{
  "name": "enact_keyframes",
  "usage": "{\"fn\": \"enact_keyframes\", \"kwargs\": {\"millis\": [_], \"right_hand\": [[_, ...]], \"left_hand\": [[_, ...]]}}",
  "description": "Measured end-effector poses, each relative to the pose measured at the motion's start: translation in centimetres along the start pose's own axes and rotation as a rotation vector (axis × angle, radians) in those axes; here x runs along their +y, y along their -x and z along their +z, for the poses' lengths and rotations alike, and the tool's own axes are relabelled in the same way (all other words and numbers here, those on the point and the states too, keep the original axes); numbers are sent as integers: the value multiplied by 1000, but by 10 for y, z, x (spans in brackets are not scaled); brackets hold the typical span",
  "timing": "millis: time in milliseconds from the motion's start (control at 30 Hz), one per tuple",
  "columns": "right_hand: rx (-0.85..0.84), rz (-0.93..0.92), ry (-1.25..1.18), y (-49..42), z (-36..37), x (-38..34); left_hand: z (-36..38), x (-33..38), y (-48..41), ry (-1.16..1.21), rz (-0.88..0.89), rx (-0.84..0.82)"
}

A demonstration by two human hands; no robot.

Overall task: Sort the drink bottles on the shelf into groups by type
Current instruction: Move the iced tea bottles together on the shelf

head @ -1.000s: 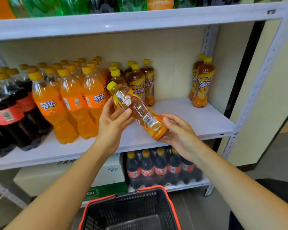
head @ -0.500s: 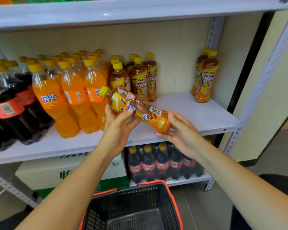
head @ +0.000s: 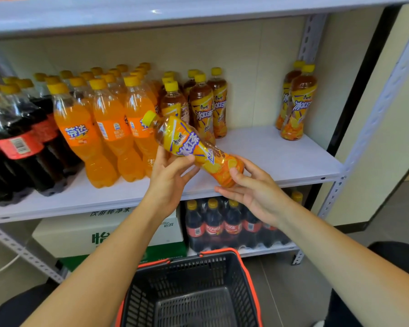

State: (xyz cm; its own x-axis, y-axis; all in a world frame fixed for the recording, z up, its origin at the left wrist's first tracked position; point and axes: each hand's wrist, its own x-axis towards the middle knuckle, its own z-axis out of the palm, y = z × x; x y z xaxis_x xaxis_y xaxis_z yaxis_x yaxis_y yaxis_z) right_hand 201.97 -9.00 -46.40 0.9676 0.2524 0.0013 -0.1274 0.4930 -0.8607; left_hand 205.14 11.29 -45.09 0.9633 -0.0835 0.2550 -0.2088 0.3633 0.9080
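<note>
An iced tea bottle (head: 187, 143) with a yellow cap lies tilted in front of the middle shelf (head: 281, 159), cap pointing up-left. My left hand (head: 169, 178) grips its middle from below. My right hand (head: 253, 187) cups its base, thumb on top. Behind it stand several more iced tea bottles (head: 202, 107). Two other iced tea bottles (head: 296, 102) stand apart at the shelf's far right. Orange soda bottles (head: 106, 128) fill the left-middle, cola bottles (head: 17, 142) the far left.
A black shopping basket (head: 194, 291) with a red rim sits on the floor below my arms. The lower shelf holds a pack of small cola bottles (head: 224, 227) and white and green cartons (head: 99, 234). A perforated metal upright (head: 373, 123) bounds the shelf on the right.
Both hands have turned the iced tea bottle about its length, so its front label now faces me instead of the barcode. The hands stay in about the same place.
</note>
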Motion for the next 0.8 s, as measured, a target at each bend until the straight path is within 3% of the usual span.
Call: {"fn": "enact_keyframes", "kwargs": {"millis": [100, 333, 533, 667, 800], "right_hand": [[7, 21, 19, 2, 3, 1], [-99, -35, -25, 3, 2, -1], [-200, -19, -33, 7, -3, -12], [-125, 23, -74, 10, 3, -15], [-39, 200, -178, 11, 4, -23]], "left_hand": [[1, 0, 2, 21, 20, -73], [11, 0, 6, -13, 32, 111], [10, 10, 5, -22, 27, 111], [12, 14, 4, -17, 59, 143], [9, 16, 6, -73, 106, 153]]}}
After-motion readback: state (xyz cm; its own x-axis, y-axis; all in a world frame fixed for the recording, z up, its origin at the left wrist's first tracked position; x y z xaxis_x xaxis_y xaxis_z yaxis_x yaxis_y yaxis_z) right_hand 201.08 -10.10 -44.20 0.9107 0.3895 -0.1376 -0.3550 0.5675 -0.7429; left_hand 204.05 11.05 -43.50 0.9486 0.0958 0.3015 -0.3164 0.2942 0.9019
